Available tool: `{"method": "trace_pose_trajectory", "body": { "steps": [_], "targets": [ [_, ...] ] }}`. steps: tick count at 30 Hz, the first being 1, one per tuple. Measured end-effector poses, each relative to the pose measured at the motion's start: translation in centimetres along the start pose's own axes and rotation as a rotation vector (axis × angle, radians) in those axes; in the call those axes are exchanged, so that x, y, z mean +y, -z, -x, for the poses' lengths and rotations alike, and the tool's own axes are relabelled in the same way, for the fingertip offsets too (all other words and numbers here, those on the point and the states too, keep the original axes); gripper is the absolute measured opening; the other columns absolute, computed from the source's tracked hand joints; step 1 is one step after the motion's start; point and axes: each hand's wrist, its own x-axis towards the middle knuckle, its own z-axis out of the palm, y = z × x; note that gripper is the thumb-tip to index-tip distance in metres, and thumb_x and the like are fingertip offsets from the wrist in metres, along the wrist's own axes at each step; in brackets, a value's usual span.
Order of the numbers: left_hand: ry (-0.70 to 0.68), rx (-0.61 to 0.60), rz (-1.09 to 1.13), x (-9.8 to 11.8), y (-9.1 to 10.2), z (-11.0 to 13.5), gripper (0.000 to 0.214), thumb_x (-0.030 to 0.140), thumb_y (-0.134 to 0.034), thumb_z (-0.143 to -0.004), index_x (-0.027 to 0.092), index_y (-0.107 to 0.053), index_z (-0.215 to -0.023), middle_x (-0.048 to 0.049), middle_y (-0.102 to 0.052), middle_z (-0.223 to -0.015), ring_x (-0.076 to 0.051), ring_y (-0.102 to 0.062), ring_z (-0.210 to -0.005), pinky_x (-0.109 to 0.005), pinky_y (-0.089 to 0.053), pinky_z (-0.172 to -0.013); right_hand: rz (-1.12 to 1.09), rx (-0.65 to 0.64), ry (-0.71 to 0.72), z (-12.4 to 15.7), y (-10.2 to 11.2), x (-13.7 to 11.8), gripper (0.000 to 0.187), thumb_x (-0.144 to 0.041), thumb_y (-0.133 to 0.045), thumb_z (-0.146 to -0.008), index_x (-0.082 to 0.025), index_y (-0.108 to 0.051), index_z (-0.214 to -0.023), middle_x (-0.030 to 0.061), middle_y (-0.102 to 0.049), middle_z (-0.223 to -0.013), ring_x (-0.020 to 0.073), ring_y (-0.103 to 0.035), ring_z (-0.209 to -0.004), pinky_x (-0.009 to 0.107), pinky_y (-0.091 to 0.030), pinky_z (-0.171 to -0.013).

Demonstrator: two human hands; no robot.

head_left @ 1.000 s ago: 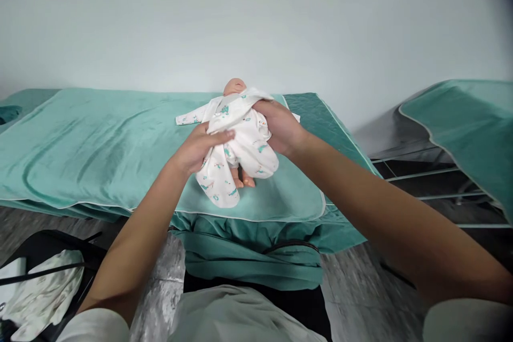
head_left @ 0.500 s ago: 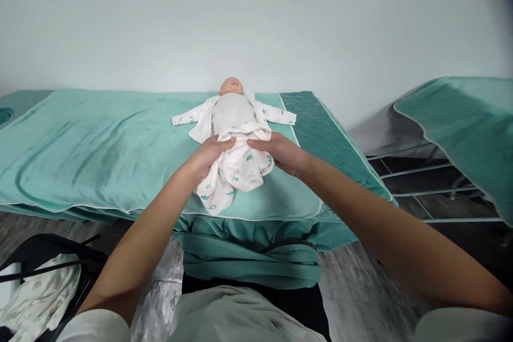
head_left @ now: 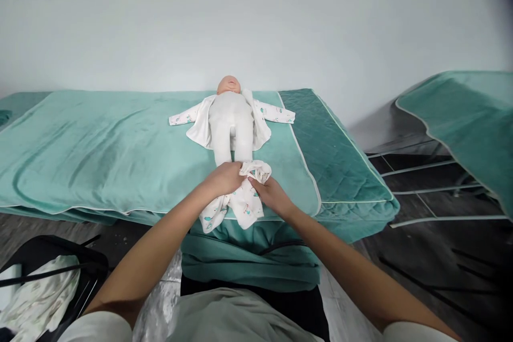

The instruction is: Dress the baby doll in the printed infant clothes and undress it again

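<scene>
A baby doll with a white cloth body lies on its back on the green-covered bed, head toward the wall. An open printed baby jacket is on its arms, its front panels spread to both sides. White baby pants with a small coloured print are bunched around or against the doll's lower legs. My left hand is closed on the pants at the doll's feet. On the other side, my right hand pinches their gathered waistband. The doll's feet are hidden by my hands and the cloth.
A green bed stands against the wall, with a second green-covered bed at the right. At lower left, a black chair holds a crumpled patterned cloth. Metal bars show between the beds.
Both hands have come down toward me with the pants, from the doll's hips to its lower legs. The doll's white legs now show.
</scene>
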Motion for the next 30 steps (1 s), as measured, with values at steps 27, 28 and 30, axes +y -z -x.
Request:
{"method": "trace_pose_trajectory", "body": {
  "steps": [27,28,30],
  "targets": [
    [-0.233,0.416,0.684,-1.8,4.4,-6.9,0.025,0.016,-0.066,-0.075,0.018,-0.065,-0.100,-0.0027,-0.069,-0.104,-0.020,-0.063,-0.103,-0.031,-0.044,-0.095,-0.262,0.415,0.141,-9.8,0.7,-1.4,0.032,-0.053,-0.060,-0.085,-0.026,-0.057,-0.102,0.0066,-0.069,-0.114,0.0241,-0.061,-0.107,0.037,-0.046,-0.098],
    [-0.241,0.438,0.662,-1.9,4.5,-7.3,0.024,0.016,-0.065,-0.076,0.019,-0.065,-0.100,-0.0024,-0.069,-0.103,-0.020,-0.063,-0.103,-0.031,-0.044,-0.094,-0.250,0.420,0.143,-10.5,0.8,-1.5,0.031,-0.053,-0.059,-0.085,-0.026,-0.057,-0.101,0.0064,-0.070,-0.114,0.0244,-0.061,-0.107,0.037,-0.046,-0.098],
    [-0.241,0.465,0.643,-2.1,4.7,-7.9,0.021,0.017,-0.064,-0.078,0.019,-0.065,-0.099,-0.0018,-0.069,-0.102,-0.020,-0.062,-0.102,-0.030,-0.044,-0.094,-0.229,0.427,0.138,-11.6,0.9,-1.6,0.030,-0.053,-0.058,-0.085,-0.027,-0.057,-0.099,0.0054,-0.070,-0.109,0.0248,-0.061,-0.107,0.037,-0.047,-0.097]
  ]
}}
